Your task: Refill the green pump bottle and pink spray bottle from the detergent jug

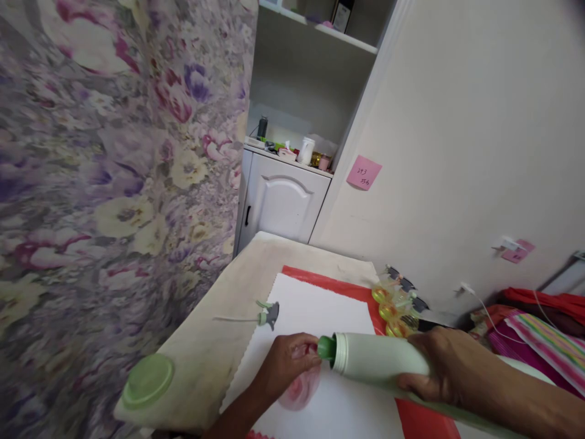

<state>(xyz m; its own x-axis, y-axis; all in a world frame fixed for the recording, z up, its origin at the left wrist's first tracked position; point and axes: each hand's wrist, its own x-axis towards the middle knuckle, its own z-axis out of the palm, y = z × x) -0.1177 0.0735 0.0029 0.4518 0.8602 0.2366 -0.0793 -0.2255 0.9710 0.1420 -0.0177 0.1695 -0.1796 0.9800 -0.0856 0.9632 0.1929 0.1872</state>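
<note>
My right hand (439, 366) is wrapped round a pale green bottle (379, 360) that lies tilted on its side above a white cloth (320, 317). Its green neck (326, 347) points left toward my left hand (290, 366). The fingers of that hand are curled at the bottle's mouth and hold a small pink transparent bottle (301, 387) under it. A grey-green spray pump with a long tube (265, 316) lies on the cloth's left edge.
A light green lid (147, 380) rests at the table's near left corner. Yellow spray bottles (395, 305) lie by the wall on a red mat (329, 280). A floral curtain (114, 171) hangs at left; a white cabinet (278, 201) stands behind.
</note>
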